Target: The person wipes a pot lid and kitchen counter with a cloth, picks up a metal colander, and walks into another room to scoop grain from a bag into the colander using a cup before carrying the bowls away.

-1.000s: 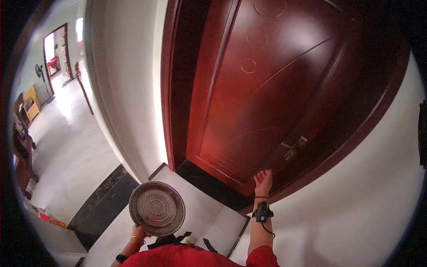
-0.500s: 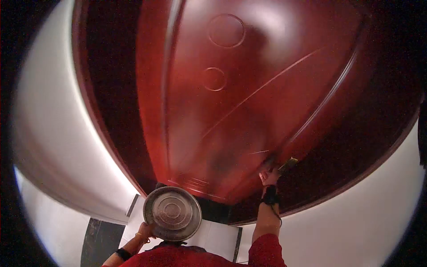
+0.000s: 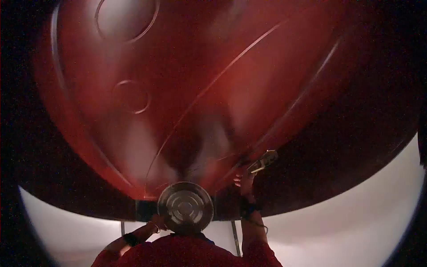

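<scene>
My left hand (image 3: 158, 222) is closed at the lower left edge of a round metal dish (image 3: 184, 207) with concentric rings, and some of its fingers are hidden. The dish stands tilted up in front of my chest. Farther right, my right hand (image 3: 245, 179) is raised close to a large glossy red panel (image 3: 222, 102). A small flat tool (image 3: 264, 161), pale and brush-like, sticks out above that hand. Its exact kind is hard to make out. Whether its tip touches the panel, I cannot tell.
Raised lines and round outlines (image 3: 132, 96) mark the red panel, which fills most of the view. Dark red surfaces curve along its sides. A pale surface (image 3: 338, 222) lies below to the right, with another pale area at lower left.
The view has shifted, so the panel's outlines sit farther left and look larger. In the picture, the dish has moved right and down, while my right hand with the tool has moved left.
</scene>
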Motion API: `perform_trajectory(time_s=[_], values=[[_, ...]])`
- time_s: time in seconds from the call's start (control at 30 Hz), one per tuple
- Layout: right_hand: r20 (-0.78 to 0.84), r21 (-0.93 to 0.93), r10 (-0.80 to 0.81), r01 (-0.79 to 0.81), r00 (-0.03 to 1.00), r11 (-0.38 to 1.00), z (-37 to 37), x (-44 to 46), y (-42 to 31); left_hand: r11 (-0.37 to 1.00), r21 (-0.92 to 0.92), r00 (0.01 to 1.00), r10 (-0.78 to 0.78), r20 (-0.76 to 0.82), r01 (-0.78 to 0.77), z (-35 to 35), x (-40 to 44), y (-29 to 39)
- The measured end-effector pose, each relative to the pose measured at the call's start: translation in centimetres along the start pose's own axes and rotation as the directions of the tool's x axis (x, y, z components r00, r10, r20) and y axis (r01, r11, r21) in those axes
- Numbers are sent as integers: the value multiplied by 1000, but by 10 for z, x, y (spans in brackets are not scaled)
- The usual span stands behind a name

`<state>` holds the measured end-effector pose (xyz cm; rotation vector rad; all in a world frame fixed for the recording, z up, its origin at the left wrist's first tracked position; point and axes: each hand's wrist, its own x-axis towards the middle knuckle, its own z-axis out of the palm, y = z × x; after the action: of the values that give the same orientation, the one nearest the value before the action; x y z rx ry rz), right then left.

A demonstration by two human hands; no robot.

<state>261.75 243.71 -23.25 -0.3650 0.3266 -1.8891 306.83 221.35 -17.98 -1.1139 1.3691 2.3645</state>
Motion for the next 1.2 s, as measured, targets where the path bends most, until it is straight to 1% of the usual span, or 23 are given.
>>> perform_trajectory(time_s=[0.03, 0.07, 0.1, 0.13, 0.17, 0.2, 0.23, 0.3, 0.37, 0.4, 0.43, 0.5, 0.63, 0.7, 0.73, 0.83, 0.87, 0.9, 1.0, 1.03, 1.13, 1.17, 1.2], values=[[-107, -212, -17, -6, 994, 977, 6, 1, -1, 1000, 19, 1000, -10, 18, 10, 3, 8, -1], [-389, -613, -193, -97, 901, 785, 12, 0, -5, 999, 35, 999, -23, 33, 22, 7, 16, 1], [-531, -828, -460, -320, 712, 460, 13, -1, -17, 998, 50, 998, -39, 48, 37, 11, 25, 5], [-406, -417, -150, -37, 902, 908, 16, -6, -39, 997, 60, 996, -57, 61, 53, 16, 35, 9], [-529, -797, -459, -232, 714, 558, 20, 17, -23, 995, 68, 994, -80, 72, 75, 20, 45, 13], [-599, -768, -542, -232, 589, 597, 72, 42, -24, 993, 85, 993, -92, 77, 86, 23, 62, 25], [-660, -698, -471, -244, 585, 673, 71, 66, -34, 990, 88, 990, -113, 79, 106, 27, 70, 28], [-675, -581, -358, -166, 646, 797, 43, 65, -54, 988, 89, 989, -136, 66, 130, 50, 83, 12], [-622, -692, -444, -188, 645, 697, 79, 76, -57, 983, 91, 984, -166, 58, 161, 72, 92, 8], [-614, -667, -448, -122, 650, 735, 97, 83, -59, 980, 90, 982, -182, 56, 176, 82, 97, 5], [-593, -627, -358, -136, 721, 767, 102, 92, -58, 979, 82, 981, -190, 48, 185, 91, 100, 1], [-552, -594, -338, -76, 762, 801, 107, 101, -71, 976, 81, 978, -204, 33, 201, 116, 105, 2], [-546, -603, -283, -135, 789, 786, 110, 108, -93, 980, 47, 981, -194, -13, 194, 167, 115, -16], [-533, -649, -298, -156, 792, 745, 80, 112, -59, 985, 20, 985, -174, -24, 174, 175, 142, -50], [-519, -624, -259, -154, 814, 766, 53, 109, -64, 986, 16, 986, -164, -39, 164, 190, 156, -63], [-427, -642, -130, -199, 895, 740, 18, 95, -69, 990, 7, 988, -137, -68, 138, 223, 190, -96], [-394, -636, -92, -198, 915, 746, -3, 80, -75, 993, -3, 989, -120, -85, 120, 236, 204, -98], [-419, -610, -58, -233, 906, 758, 49, 128, -57, 988, -27, 986, -154, -69, 153, 216, 185, -58], [-366, -598, 54, -280, 929, 751, 62, 152, -45, 985, -74, 983, -162, -80, 156, 210, 218, -48], [-373, -578, 96, -312, 923, 754, 44, 157, -50, 982, -95, 981, -172, -85, 164, 214, 241, -46], [-382, -549, 230, -421, 895, 722, 53, 157, -58, 970, -169, 974, -198, -113, 178, 227, 290, -42], [-366, -568, 220, -404, 904, 717, 55, 159, -56, 962, -200, 968, -215, -127, 188, 232, 308, -42], [-322, -537, 282, -420, 904, 732, 53, 160, -56, 952, -229, 959, -241, -149, 204, 237, 329, -43]])
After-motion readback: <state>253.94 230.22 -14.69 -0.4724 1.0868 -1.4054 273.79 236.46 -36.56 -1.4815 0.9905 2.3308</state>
